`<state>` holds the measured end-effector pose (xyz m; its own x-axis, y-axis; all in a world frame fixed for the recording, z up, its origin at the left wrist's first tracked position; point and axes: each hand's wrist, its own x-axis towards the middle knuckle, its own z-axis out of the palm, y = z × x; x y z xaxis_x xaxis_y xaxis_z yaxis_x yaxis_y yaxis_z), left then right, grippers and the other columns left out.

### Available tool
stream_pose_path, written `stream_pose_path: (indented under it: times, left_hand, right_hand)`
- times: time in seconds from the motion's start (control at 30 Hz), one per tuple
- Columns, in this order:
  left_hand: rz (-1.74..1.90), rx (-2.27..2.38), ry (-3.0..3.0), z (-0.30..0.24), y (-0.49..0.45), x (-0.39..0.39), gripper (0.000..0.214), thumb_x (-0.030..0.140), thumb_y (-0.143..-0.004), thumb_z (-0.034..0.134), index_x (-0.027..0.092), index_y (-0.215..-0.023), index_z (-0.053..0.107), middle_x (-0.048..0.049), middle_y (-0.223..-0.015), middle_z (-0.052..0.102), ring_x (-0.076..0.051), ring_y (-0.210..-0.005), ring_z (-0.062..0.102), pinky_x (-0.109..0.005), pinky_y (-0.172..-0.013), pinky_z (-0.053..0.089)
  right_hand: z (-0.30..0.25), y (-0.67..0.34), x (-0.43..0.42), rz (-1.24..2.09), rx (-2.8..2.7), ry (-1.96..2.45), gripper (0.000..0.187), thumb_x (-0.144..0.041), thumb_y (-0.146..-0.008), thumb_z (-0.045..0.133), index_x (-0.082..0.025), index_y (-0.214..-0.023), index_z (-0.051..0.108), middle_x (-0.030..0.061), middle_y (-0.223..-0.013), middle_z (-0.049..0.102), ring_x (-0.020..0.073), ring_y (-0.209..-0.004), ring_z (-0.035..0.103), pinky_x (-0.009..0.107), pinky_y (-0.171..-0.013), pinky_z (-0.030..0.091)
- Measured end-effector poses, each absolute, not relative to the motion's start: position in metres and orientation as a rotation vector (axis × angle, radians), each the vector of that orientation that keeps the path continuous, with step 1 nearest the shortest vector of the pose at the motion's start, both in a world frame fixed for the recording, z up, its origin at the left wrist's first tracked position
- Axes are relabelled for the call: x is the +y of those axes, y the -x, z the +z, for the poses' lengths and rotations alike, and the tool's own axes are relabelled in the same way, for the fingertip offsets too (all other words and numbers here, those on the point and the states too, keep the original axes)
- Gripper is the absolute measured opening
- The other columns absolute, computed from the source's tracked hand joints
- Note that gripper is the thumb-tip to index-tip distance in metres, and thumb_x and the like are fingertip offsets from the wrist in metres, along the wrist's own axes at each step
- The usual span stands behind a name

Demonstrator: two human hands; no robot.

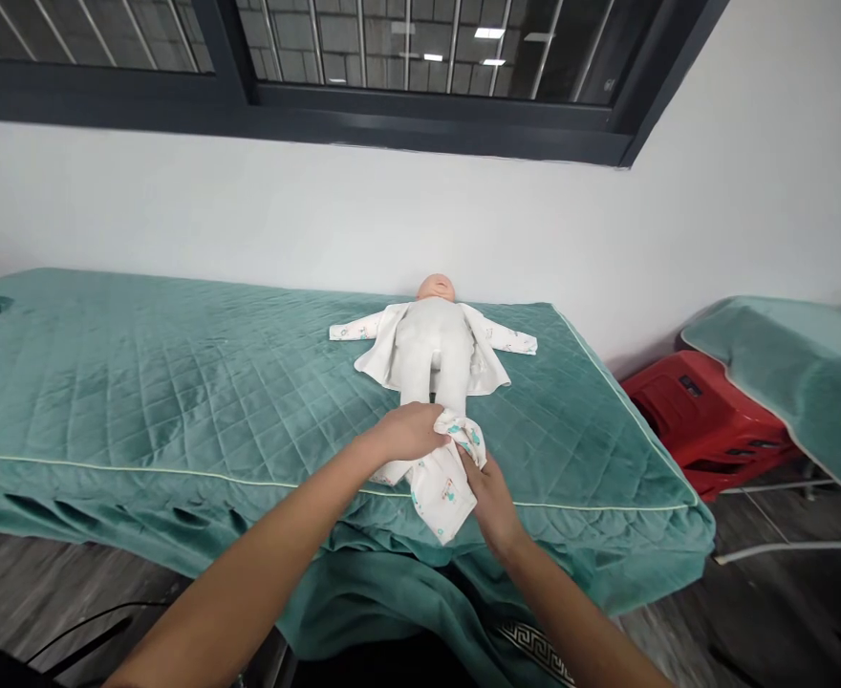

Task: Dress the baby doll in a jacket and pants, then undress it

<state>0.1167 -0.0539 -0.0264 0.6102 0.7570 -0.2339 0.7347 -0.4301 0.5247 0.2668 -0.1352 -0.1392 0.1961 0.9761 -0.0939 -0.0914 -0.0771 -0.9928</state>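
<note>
A baby doll [433,334] with a white cloth body lies on its back on the green quilted bed, head toward the wall. Its arms are in the sleeves of a white patterned baby jacket [493,371], which is spread open on both sides. At the doll's feet, my left hand [413,432] is closed on the upper edge of white patterned baby pants [443,492]. My right hand [488,485] grips the same pants from the right side. The fabric is bunched between my hands and hides the doll's feet.
The green quilted bedcover [177,382] stretches far to the left, with a face hole at its end. Red stacked plastic stools [707,416] stand to the right, beside another green-covered bed [808,354]. Behind are a white wall [284,210] and a dark-framed window [420,119].
</note>
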Motion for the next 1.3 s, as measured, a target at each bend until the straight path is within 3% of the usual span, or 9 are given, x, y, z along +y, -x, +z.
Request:
stream_pose_path:
  times: [0.23, 0.43, 0.57, 0.73, 1.13, 1.23, 1.3]
  left_hand:
    - [0.289, 0.923, -1.900, -0.017, -0.109, -0.055, 0.026, 0.035, -0.088, 0.060, 0.020, -0.107, 0.070, -0.0071, -0.117, 0.074, -0.028, -0.104, 0.067, -0.033, -0.082, 0.049]
    - [0.369, 0.696, -1.429, -0.025, -0.104, -0.042, 0.035, 0.045, -0.079, 0.076, 0.021, -0.105, 0.073, -0.0055, -0.101, 0.076, -0.024, -0.099, 0.069, -0.032, -0.083, 0.052]
    - [0.462, 0.707, -1.285, -0.034, -0.105, -0.024, 0.042, 0.041, -0.071, 0.084, 0.017, -0.104, 0.073, -0.0071, -0.100, 0.075, -0.024, -0.099, 0.069, -0.034, -0.086, 0.053]
    - [0.685, 0.839, -1.401, -0.041, -0.118, -0.001, 0.037, 0.034, -0.074, 0.078, 0.015, -0.104, 0.070, -0.0069, -0.104, 0.074, -0.024, -0.099, 0.066, -0.035, -0.090, 0.049]
    - [0.914, 0.971, -1.792, -0.045, -0.131, 0.035, 0.019, 0.033, -0.078, 0.067, 0.016, -0.087, 0.063, -0.0004, -0.086, 0.063, -0.019, -0.085, 0.056, -0.029, -0.078, 0.043]
    - [0.959, 0.948, -1.768, -0.051, -0.129, 0.044, 0.019, 0.033, -0.077, 0.067, 0.016, -0.085, 0.063, 0.0007, -0.083, 0.061, -0.018, -0.084, 0.056, -0.028, -0.077, 0.043]
    - [0.982, 0.897, -1.677, -0.059, -0.122, 0.050, 0.023, 0.034, -0.075, 0.070, 0.016, -0.088, 0.064, 0.0006, -0.086, 0.063, -0.018, -0.086, 0.058, -0.028, -0.080, 0.044]
  right_hand:
    - [-0.133, -0.279, -0.128, 1.018, -0.914, 1.337, 0.038, -0.056, -0.086, 0.066, -0.025, -0.109, 0.066, 0.0038, -0.104, 0.073, 0.0248, -0.092, 0.065, 0.036, -0.081, 0.052]
    - [-0.121, -0.292, -0.108, 0.933, -0.953, 1.270, 0.031, -0.051, -0.084, 0.066, -0.025, -0.101, 0.067, 0.0044, -0.107, 0.071, 0.0254, -0.098, 0.063, 0.037, -0.088, 0.050]
    - [-0.127, -0.295, -0.090, 0.904, -0.928, 1.259, 0.033, -0.051, -0.084, 0.066, -0.025, -0.103, 0.067, 0.0032, -0.106, 0.071, 0.0235, -0.097, 0.062, 0.035, -0.087, 0.049]
    - [-0.143, -0.297, -0.067, 0.859, -0.917, 1.250, 0.042, -0.054, -0.084, 0.066, -0.021, -0.109, 0.065, 0.0034, -0.102, 0.070, 0.0213, -0.092, 0.062, 0.033, -0.083, 0.049]
    - [-0.126, -0.304, -0.017, 0.746, -1.081, 1.238, 0.037, -0.050, -0.089, 0.059, -0.022, -0.112, 0.068, 0.0068, -0.124, 0.070, 0.0258, -0.119, 0.060, 0.040, -0.106, 0.044]
    - [-0.124, -0.307, -0.007, 0.717, -1.075, 1.261, 0.034, -0.046, -0.087, 0.060, -0.022, -0.110, 0.068, 0.0063, -0.122, 0.071, 0.0250, -0.116, 0.061, 0.039, -0.103, 0.044]
    - [-0.125, -0.307, -0.005, 0.753, -1.026, 1.309, 0.030, -0.044, -0.085, 0.063, -0.021, -0.104, 0.068, 0.0046, -0.108, 0.073, 0.0235, -0.103, 0.064, 0.037, -0.093, 0.048]
